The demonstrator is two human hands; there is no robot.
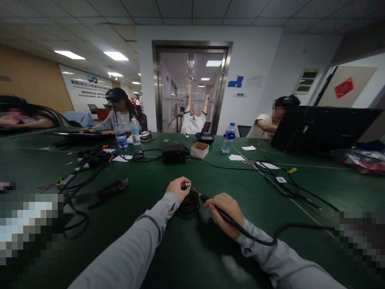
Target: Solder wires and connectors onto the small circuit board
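Note:
My left hand point(178, 189) is closed in a pinch on a small shiny metal connector point(188, 186). Just below it, a coil of black cable point(189, 206) lies on the green table. My right hand point(227, 212) grips a soldering iron point(204, 198) by its black handle, like a pen. Its thin tip points left towards the connector; whether they touch is too small to tell. From the handle a thick black cord point(255, 237) runs back over my right wrist and off to the right.
Beyond my hands stand a black box point(174, 153), a small open carton point(199, 150) and a water bottle point(228, 138). Tangled cables lie left point(93, 160) and right point(282, 186). A large black monitor point(325, 128) stands at right. Several people sit around the table.

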